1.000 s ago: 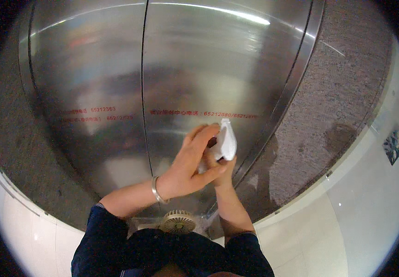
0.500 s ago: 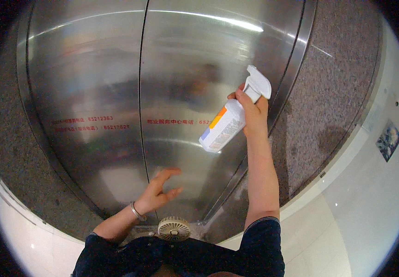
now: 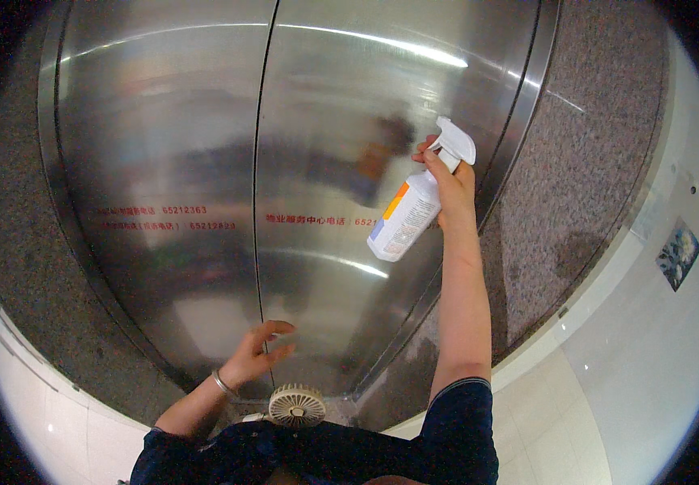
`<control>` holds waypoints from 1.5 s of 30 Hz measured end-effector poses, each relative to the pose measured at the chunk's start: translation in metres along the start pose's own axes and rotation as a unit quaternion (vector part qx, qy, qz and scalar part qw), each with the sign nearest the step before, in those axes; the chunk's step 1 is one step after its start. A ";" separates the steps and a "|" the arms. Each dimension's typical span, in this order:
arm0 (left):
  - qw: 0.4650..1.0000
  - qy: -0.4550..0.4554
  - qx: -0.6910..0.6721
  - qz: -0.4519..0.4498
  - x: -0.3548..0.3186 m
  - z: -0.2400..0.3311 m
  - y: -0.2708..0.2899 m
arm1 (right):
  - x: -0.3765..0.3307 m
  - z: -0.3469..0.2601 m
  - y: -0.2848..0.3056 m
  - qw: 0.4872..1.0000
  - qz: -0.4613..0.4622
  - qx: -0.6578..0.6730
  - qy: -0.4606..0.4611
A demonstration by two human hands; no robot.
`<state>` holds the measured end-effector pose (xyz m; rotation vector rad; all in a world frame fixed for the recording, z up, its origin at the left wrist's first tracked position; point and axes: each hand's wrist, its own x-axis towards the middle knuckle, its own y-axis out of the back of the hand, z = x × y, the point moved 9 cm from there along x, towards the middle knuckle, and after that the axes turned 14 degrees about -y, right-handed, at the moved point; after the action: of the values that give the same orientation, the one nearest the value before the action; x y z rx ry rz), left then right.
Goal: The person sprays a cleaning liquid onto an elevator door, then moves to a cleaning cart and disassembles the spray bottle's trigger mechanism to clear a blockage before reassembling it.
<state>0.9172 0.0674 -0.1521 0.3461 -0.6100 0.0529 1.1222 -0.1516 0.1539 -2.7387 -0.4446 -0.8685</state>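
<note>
Grip of the right hand (image 3: 452, 179): closed around a white spray bottle (image 3: 408, 218) at its narrow top, thumb and fingers wrapped just below the spray head (image 3: 458, 142). Bottle leans, head to upper right, base to lower left; nozzle (image 3: 443, 122) points up and leftward. Label (image 3: 399, 199) turned to view: orange band, small dark print, purple-blue patch near the base. Bottle shows in front of the right leaf of brushed metal double doors (image 3: 349, 97), partly covering a line of red lettering (image 3: 305, 219); whether it touches the metal, cannot tell. Right forearm (image 3: 464, 299) reaches nearly straight up from a dark short sleeve (image 3: 464, 420).

Left hand (image 3: 254, 356) lower, well apart from the bottle: grip released, fingers loosely curved, thumb apart, before the bottom of the doors near the centre seam (image 3: 257, 153). Silvery bangle (image 3: 222, 381) at its wrist. Just below and to the right, a cream round fan (image 3: 297, 406) at the front of the dark top (image 3: 325, 453).

Farther out: speckled stone surround (image 3: 592, 153) on both sides of the doors, pale tiles (image 3: 539, 428) at the lower corners, picture (image 3: 678, 254) in dark and pale tones on the white surface (image 3: 632, 323) at right. Bright streak of light (image 3: 422, 50) across the upper metal
</note>
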 end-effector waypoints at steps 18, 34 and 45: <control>0.963 -0.047 -0.262 0.031 0.075 0.046 -0.033 | -0.123 0.069 -0.097 0.939 -0.241 0.192 -0.150; 0.988 -0.022 -0.151 0.024 0.003 0.006 -0.034 | -0.182 0.126 -0.106 0.921 -0.200 0.255 -0.215; 0.972 0.087 -0.212 0.038 -0.024 -0.007 -0.033 | -0.199 0.169 -0.110 0.881 -0.229 0.318 -0.265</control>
<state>0.9066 0.0396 -0.1808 -0.0975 -0.4448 0.0252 1.0164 -0.0404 -0.0842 -2.2148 -1.2608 0.0212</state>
